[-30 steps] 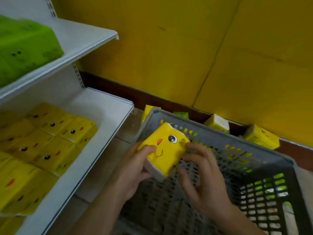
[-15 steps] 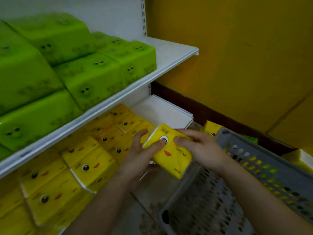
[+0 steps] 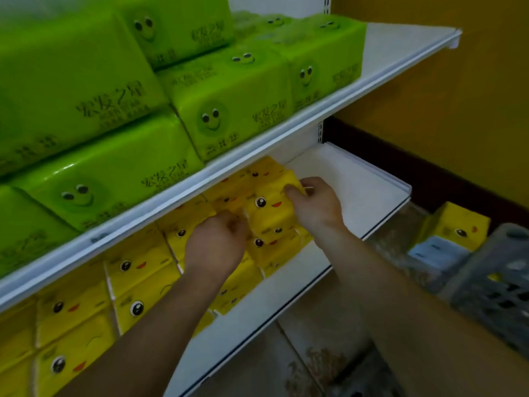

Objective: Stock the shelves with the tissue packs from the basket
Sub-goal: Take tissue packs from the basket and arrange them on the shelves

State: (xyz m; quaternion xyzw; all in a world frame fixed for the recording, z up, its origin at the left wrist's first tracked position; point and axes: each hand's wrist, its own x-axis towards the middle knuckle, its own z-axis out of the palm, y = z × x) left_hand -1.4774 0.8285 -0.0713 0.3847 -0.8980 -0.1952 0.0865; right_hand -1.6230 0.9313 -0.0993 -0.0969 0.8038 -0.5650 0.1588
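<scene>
- The single head-worn camera is looking forward and down from above the person's forearms, facing a white shelving unit.
- It is sitting close: the upper shelf (image 3: 380, 81) with green tissue packs (image 3: 229, 101) is filling the top left, the lower shelf (image 3: 357, 190) with yellow tissue packs (image 3: 137, 276) is running below.
- The wide lens is bending the shelf edges.
- The grey basket (image 3: 501, 287) is showing at the right edge, the yellow wall (image 3: 458, 110) behind.
</scene>
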